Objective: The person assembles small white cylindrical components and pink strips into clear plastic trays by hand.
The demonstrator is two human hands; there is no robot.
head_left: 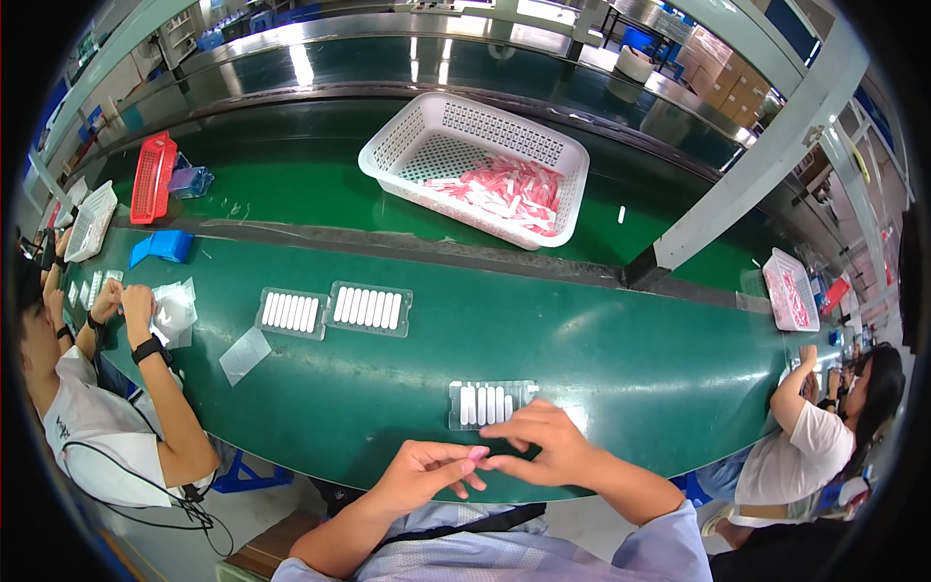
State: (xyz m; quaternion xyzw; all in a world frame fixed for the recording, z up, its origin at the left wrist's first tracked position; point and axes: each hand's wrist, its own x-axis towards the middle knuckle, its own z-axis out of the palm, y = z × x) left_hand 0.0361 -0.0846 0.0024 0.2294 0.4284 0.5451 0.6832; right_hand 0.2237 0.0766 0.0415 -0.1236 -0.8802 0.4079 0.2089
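Note:
Near the table's front edge, my left hand (429,473) pinches a small pink piece (477,453) between thumb and fingers; its exact kind is too small to tell. My right hand (545,444) is close beside it, thumb reaching to the left fingertips and index finger held apart from the thumb, with nothing visible between them. Just beyond my hands lies a clear plastic tray (454,419) holding several slim white sticks (482,405) in a row. The right hand partly covers that tray's right side.
Two filled clear trays, one left (291,312) and one right (370,308), lie to the left near a clear film sheet (245,355). Beyond the dark ledge stands a white basket (388,175) of pink and white pieces. A slanted metal post (718,209) rises at right. People sit at both sides.

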